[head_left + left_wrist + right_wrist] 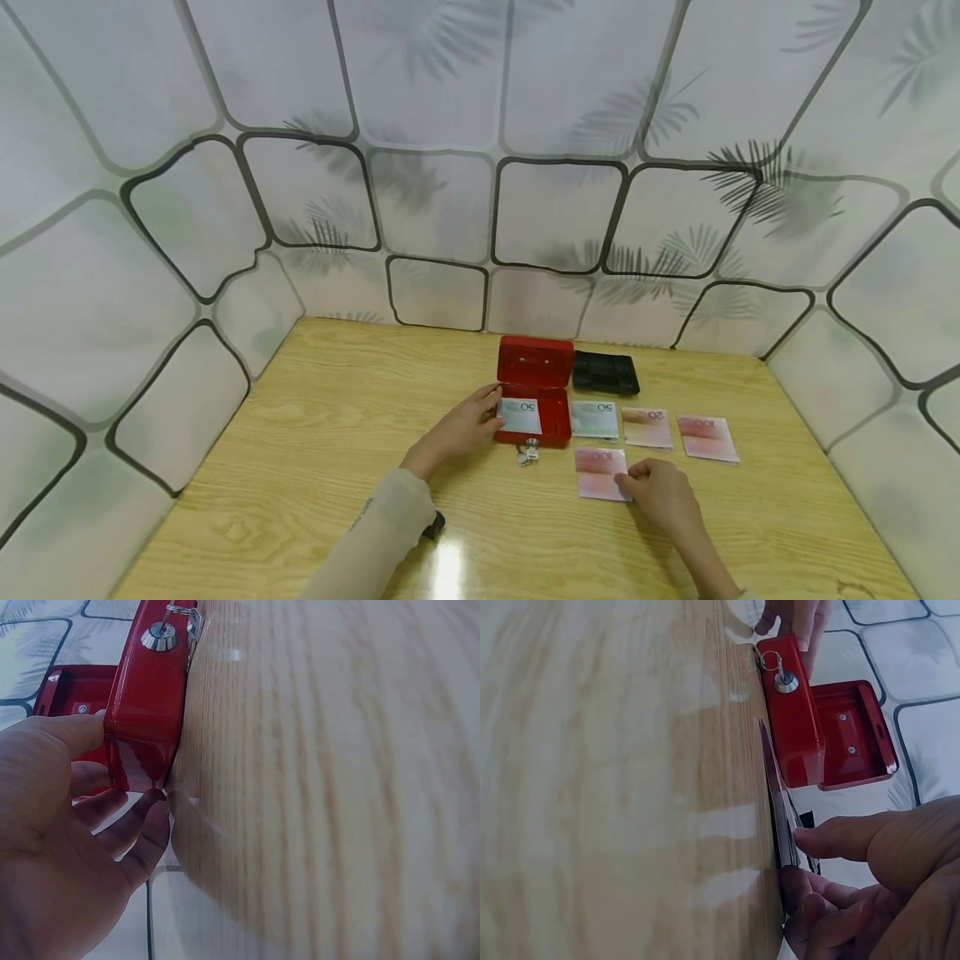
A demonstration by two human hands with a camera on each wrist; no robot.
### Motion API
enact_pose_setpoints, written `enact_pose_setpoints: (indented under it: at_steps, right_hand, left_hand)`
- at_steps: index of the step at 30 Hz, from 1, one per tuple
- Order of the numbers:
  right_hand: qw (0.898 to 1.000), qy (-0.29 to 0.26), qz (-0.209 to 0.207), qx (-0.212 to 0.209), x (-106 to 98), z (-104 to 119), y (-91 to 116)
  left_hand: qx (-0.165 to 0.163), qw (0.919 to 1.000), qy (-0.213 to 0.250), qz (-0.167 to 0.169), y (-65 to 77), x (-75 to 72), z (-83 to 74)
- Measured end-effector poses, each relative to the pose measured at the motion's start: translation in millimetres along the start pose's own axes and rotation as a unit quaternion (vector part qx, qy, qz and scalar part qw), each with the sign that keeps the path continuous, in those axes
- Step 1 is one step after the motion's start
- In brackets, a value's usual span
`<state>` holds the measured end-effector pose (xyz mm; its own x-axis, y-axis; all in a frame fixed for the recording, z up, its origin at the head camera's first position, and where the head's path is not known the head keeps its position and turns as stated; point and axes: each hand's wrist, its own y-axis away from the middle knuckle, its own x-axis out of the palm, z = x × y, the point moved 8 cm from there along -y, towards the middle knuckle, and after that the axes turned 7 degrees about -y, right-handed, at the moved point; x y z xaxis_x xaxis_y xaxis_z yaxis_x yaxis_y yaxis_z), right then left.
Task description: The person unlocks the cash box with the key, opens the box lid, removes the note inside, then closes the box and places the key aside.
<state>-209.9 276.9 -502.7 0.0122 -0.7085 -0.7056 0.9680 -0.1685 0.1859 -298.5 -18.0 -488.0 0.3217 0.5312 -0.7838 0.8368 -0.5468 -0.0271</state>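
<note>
A red metal cash box (pixel 554 415) stands on the table with its lid (pixel 536 362) raised at the back. Inside lies a green 50 banknote (pixel 519 416), toward the left wall. My left hand (pixel 476 423) holds the box's left end, thumb at the front corner and fingers along the side. In front of the box, a key (pixel 166 616) sits in the lock (pixel 159 636) with a ring on it. My right hand (pixel 663 493) pinches the right edge of a pink 100 banknote stack (pixel 599 472) between thumb and fingers, low over the wood.
Right of the box, a green 50 stack (pixel 595 419), an orange 20 stack (pixel 647 427) and another pink 100 stack (pixel 708 438) lie in a row. Behind them rests a black compartment tray (pixel 604 372). A patterned cloth wall (pixel 442 208) surrounds the wooden table (pixel 322 400).
</note>
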Motion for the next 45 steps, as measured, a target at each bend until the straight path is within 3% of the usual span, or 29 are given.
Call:
enact_pose_setpoints:
  at_steps: [6, 10, 14, 24, 32, 38, 45]
  right_hand:
    - [0.999, -0.017, -0.031, -0.013, -9.3, 7.1, 6.1]
    - [0.995, -0.04, -0.071, -0.059, -20.9, 21.6, 8.7]
    - [0.99, -0.049, -0.082, -0.105, -26.1, 42.7, 8.5]
    - [0.98, -0.106, -0.036, -0.164, -13.6, 88.5, -3.0]
    - [0.972, -0.15, 0.026, -0.177, 14.3, 109.8, -24.6]
    - [0.973, -0.128, 0.063, -0.183, 34.3, 119.9, -34.0]
    - [0.977, -0.101, 0.072, -0.171, 50.5, 128.8, -39.6]
  left_hand:
    - [0.003, 1.0, 0.001, 0.0, -0.3, 0.5, 1.1]
    - [0.001, 1.0, 0.001, -0.002, -0.6, 0.2, 3.2]
    - [0.0, 1.0, -0.003, -0.003, -1.1, -0.2, 4.6]
    - [-0.001, 1.0, -0.008, -0.002, -1.7, 0.7, 6.5]
    - [0.005, 0.9999, -0.013, 0.0, -2.5, 1.7, 5.1]
    - [0.002, 0.9999, -0.013, 0.002, -0.5, 2.5, 3.4]
    - [0.001, 1.0, -0.01, 0.0, 0.2, 4.6, 4.1]
